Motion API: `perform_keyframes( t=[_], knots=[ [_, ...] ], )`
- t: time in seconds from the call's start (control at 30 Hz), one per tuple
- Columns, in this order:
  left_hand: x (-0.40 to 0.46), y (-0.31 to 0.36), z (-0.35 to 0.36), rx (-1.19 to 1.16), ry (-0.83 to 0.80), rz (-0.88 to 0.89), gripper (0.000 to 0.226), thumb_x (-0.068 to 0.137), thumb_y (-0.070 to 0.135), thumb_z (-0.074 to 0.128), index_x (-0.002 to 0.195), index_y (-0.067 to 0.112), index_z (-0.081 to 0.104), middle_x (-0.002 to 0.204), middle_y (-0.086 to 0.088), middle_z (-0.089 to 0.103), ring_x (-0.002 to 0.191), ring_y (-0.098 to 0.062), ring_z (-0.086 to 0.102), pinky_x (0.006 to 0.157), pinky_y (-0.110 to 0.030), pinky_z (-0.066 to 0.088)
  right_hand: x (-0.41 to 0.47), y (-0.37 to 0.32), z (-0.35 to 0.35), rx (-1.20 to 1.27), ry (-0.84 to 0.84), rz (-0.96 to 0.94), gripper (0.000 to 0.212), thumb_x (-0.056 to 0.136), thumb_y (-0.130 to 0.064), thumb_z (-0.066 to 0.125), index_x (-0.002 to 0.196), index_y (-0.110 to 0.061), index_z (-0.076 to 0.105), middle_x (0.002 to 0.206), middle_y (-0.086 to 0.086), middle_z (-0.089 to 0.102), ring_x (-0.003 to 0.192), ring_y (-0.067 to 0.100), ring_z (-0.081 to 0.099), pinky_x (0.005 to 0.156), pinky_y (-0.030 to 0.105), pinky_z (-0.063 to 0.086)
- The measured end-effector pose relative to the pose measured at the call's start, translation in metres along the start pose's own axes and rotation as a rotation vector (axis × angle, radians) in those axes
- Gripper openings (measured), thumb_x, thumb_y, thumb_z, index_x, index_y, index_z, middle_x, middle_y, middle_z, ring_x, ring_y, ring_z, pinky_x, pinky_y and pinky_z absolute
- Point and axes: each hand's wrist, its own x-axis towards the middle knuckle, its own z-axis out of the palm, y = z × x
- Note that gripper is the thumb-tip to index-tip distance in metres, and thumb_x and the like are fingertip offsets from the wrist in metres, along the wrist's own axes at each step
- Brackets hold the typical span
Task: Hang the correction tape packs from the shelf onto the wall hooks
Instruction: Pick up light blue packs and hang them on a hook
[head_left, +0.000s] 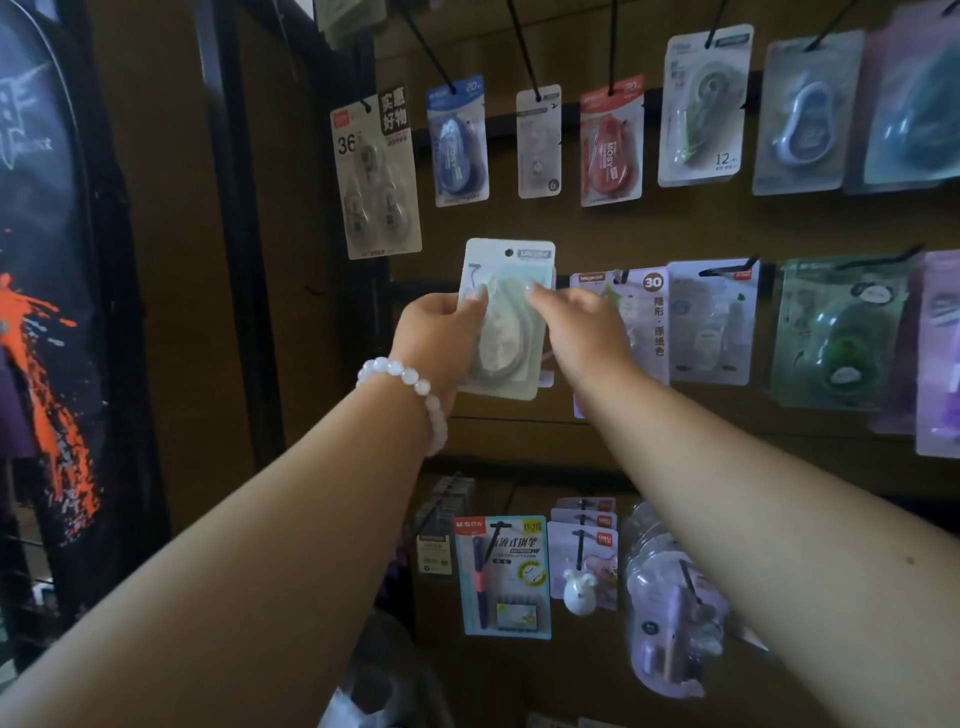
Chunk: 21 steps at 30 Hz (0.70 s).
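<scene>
A pale green pack is held up in front of the wall by both hands, upright and slightly tilted. The left hand grips the pack at its left edge, with the thumb laid on the front, and a white bead bracelet is worn on that wrist. The right hand holds the right edge, its fingertips pressed on the blister. The hole at the top of the pack is seen free (no hook passes through it). The pack is placed in the middle row, at its left end, just beside a card marked 30. Above it, a row of other packs is hung on black hooks, among them a blue pack and a red pack. Below, a pen set is hung.
</scene>
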Motion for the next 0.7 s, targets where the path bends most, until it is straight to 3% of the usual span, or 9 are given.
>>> perform_keyframes(
  t=[0.1,0.17,0.37,0.57,0.7],
  knots=[
    [-0.013,-0.022,0.000,0.080,-0.007,0.034,0.034,0.097,0.041,0.055,0.122,0.017,0.060,0.111,-0.004,0.068,0.100,-0.022,0.068,0.086,-0.043,0.059,0.016,-0.001,-0.002,-0.049,0.036,-0.035,0.029,0.089,-0.038,0.059,0.091,-0.010,0.067,0.094,0.009,0.070,0.092,0.026,0.066,0.075,0.036,0.051],
    [-0.020,-0.037,0.000,0.084,-0.013,0.053,0.033,0.098,0.040,0.053,0.123,0.020,0.055,0.114,-0.003,0.066,0.102,-0.020,0.067,0.089,-0.045,0.058,0.020,0.001,-0.001,-0.061,0.018,-0.055,0.020,0.091,-0.030,0.059,0.095,-0.013,0.068,0.091,0.001,0.069,0.094,0.021,0.065,0.077,0.035,0.052],
    [-0.019,-0.032,0.001,0.021,0.012,0.079,0.029,0.098,0.039,0.053,0.120,0.021,0.054,0.114,-0.004,0.066,0.101,-0.020,0.068,0.087,-0.045,0.059,0.026,-0.004,0.004,-0.036,0.033,-0.132,0.012,0.092,-0.028,0.059,0.093,-0.019,0.067,0.078,-0.012,0.062,0.076,0.004,0.056,0.067,0.022,0.046],
    [-0.006,-0.012,0.004,0.002,0.057,0.052,0.035,0.098,0.040,0.052,0.124,0.017,0.059,0.115,-0.004,0.067,0.104,-0.022,0.067,0.092,-0.045,0.057,0.040,-0.022,0.009,-0.028,0.045,-0.143,0.009,0.090,-0.029,0.063,0.086,-0.021,0.065,0.084,-0.007,0.065,0.088,0.012,0.062,0.073,0.027,0.051],
    [0.001,-0.011,0.003,-0.016,0.063,0.015,0.035,0.099,0.039,0.052,0.122,0.015,0.062,0.115,-0.006,0.068,0.107,-0.024,0.066,0.095,-0.046,0.056,0.046,-0.026,0.014,-0.017,0.012,-0.124,0.011,0.089,-0.025,0.064,0.080,-0.020,0.064,0.081,-0.004,0.065,0.087,0.016,0.063,0.068,0.025,0.048]
  ],
)
